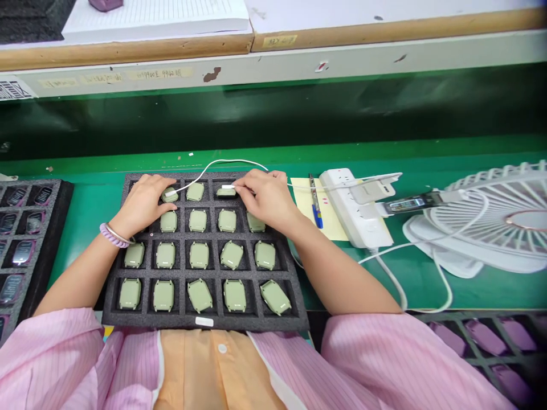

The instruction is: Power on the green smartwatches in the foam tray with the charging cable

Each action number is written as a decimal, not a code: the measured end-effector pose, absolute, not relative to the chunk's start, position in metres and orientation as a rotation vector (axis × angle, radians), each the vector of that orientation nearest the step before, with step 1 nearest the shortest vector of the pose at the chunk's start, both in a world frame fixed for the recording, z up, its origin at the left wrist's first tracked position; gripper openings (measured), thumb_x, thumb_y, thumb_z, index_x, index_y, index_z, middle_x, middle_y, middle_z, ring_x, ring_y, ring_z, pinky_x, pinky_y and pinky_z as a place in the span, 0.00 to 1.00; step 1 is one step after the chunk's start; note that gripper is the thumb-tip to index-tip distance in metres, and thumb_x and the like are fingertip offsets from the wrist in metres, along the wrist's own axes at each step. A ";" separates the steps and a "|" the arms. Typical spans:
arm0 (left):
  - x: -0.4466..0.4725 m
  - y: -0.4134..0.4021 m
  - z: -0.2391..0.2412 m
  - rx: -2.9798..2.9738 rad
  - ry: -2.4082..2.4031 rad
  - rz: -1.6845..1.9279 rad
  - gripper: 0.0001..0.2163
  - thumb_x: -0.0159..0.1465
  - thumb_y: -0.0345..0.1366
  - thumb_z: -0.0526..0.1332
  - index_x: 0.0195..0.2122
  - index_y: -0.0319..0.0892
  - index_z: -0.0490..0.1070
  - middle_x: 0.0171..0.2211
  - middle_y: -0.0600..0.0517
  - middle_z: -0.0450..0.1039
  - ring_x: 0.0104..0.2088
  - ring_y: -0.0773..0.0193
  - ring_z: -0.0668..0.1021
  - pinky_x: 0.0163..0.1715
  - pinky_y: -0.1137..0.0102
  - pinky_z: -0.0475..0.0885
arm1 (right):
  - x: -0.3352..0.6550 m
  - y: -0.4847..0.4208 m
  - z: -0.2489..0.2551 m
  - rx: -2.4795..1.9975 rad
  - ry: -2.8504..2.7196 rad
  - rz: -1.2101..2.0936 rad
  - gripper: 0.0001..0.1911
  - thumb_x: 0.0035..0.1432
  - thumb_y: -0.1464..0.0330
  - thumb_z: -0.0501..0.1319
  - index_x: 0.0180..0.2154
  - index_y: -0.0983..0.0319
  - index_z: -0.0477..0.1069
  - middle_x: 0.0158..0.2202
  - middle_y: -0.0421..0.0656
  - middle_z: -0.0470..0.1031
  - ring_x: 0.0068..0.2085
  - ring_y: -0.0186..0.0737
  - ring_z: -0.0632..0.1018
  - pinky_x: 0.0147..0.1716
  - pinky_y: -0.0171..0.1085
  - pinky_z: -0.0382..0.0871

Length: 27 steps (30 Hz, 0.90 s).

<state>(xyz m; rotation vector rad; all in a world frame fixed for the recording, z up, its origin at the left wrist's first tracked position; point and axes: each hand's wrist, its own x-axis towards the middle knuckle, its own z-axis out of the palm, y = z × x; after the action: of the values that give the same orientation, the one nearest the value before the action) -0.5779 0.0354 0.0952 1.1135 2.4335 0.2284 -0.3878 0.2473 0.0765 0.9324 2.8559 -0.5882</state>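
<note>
A black foam tray (205, 320) holds several light green watch cases (199, 254) in its compartments. My left hand (147, 202) is at the tray's far left, thumb and fingers closed around a watch case (170, 195). The end of a white cable (213, 163) lies against that case. Over the back row, my right hand (267, 199) pinches a small white cable connector (228, 187) against the edge of another green case (226, 193), which is tilted up. The cable arcs between the hands; its path behind my right fingers is hidden.
To the right are a yellow notepad (337, 228), a pen (315, 205), a white power strip (350, 210) with plugs and a white fan (508, 216). Dark trays of watch parts flank me: one left (47, 245), one lower right (482, 356). Paper (171, 20) lies on the shelf.
</note>
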 end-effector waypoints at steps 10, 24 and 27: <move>-0.613 0.045 0.082 1.163 2.260 0.437 0.27 0.72 0.53 0.48 0.59 0.41 0.76 0.53 0.58 0.70 0.43 0.99 0.68 0.44 0.98 0.55 | -0.417 0.243 0.078 0.960 2.741 -0.405 0.27 0.72 0.63 0.45 0.62 0.52 0.76 0.63 0.48 0.60 0.61 0.28 0.59 0.67 0.37 0.48; -0.602 0.046 0.071 1.104 2.339 0.423 0.29 0.76 0.51 0.38 0.67 0.56 0.71 0.63 0.63 0.62 0.55 0.93 0.67 0.70 0.87 0.56 | -0.411 0.242 0.068 1.040 2.756 -0.548 0.26 0.71 0.64 0.47 0.60 0.54 0.76 0.63 0.44 0.61 0.61 0.30 0.58 0.69 0.40 0.48; -0.602 0.046 0.072 1.088 2.342 0.418 0.28 0.76 0.50 0.39 0.66 0.55 0.71 0.63 0.63 0.62 0.58 0.93 0.68 0.70 0.88 0.56 | -0.410 0.243 0.066 1.052 2.776 -0.523 0.25 0.70 0.63 0.47 0.58 0.55 0.77 0.62 0.45 0.61 0.60 0.30 0.57 0.69 0.41 0.48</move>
<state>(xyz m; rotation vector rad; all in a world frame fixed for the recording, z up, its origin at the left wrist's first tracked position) -0.6015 0.0457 0.0722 1.0884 2.3417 0.4178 -0.4101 0.2426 0.0661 1.0517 2.7755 -0.5230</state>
